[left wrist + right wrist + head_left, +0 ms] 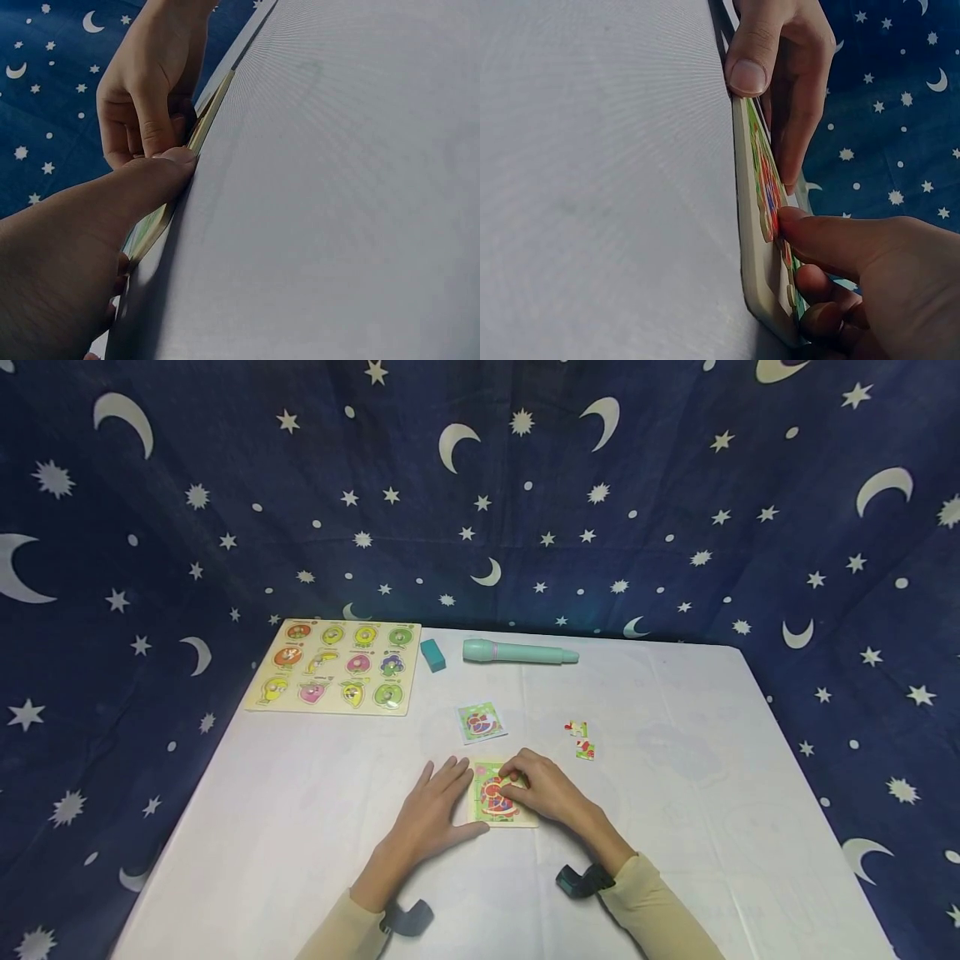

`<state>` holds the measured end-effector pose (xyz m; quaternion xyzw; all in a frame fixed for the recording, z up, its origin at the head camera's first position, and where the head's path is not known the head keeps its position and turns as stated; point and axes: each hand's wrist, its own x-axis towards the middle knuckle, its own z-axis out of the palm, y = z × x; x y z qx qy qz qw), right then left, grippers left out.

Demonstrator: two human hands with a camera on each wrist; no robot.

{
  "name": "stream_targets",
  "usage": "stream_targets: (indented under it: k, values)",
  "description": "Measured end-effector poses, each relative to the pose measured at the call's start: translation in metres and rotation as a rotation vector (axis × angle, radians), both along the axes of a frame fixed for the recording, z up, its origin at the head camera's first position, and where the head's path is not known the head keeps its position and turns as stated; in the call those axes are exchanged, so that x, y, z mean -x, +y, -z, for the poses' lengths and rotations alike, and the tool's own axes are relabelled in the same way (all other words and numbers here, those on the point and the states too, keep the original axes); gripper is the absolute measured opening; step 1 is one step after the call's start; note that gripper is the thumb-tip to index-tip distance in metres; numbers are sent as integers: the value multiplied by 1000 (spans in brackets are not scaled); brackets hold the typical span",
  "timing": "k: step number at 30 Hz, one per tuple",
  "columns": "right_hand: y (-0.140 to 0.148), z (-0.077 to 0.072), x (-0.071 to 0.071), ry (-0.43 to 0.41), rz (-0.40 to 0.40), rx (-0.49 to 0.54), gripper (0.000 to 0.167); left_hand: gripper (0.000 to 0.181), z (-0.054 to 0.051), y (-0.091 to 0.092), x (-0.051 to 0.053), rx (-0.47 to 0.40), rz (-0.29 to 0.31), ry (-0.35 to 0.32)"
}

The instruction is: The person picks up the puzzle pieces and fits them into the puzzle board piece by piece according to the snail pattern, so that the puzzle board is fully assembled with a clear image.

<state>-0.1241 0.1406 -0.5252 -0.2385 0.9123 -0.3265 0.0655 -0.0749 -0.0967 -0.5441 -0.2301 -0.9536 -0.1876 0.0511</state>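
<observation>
A small wooden jigsaw board (531, 820) lies on the table in front of me, its picture in red, green and purple partly filled in. My left hand (433, 814) steadies it, fingers spread along its left side and thumb (178, 156) on the near edge. Over the board's right part, my right hand (546, 787) pinches a jigsaw piece between thumb and fingers; the fingers mostly hide that piece. In the right wrist view the right thumb (821, 236) meets the board's picture side. Two loose jigsaw pieces (585, 750) lie to the right, beyond the right hand.
Just beyond the board lies a picture card (482, 722). Farther back are a fruit puzzle board (337, 689) at left, a teal block (432, 655) and a mint-green pen-like tube (521, 652). A dark blue star-and-moon cloth (525, 527) hangs around the white table (645, 827).
</observation>
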Motion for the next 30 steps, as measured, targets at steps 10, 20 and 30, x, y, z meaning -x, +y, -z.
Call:
stream_targets:
  k: [10, 20, 30]
  values:
    - [6, -1, 3, 8, -7, 74, 21, 88, -1, 0, -1, 15, -2, -9]
    - [21, -9, 14, 37, 47, 83, 26, 88, -1, 0, 0, 11, -6, -13]
    - [40, -18, 25, 80, 134, 69, 31, 88, 0, 0, 0, -2, -5, -8]
